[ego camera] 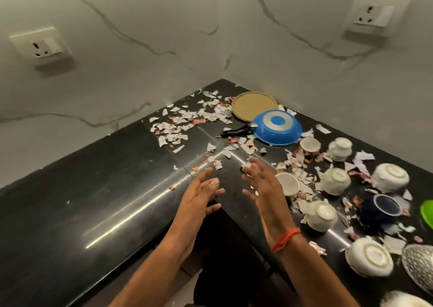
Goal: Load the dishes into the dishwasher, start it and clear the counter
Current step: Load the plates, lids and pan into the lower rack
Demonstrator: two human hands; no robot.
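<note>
Fingers (pixel 251 166) blurred, green dish (pixel 427 213) cropped

Your left hand (pixel 200 196) and right hand (pixel 262 189) hover side by side, apart, over the inner corner of the black L-shaped stone counter (pixel 93 189). Behind them torn paper scraps (pixel 187 121) lie scattered toward the wall corner. Right of the scraps, the round tan plate (pixel 250 105) lies farthest back, with the upturned blue frying pan (pixel 277 127) just before it. Upturned white ceramic bowls (pixel 336 181) stand among more scraps along the counter's right arm, to your right.
</note>
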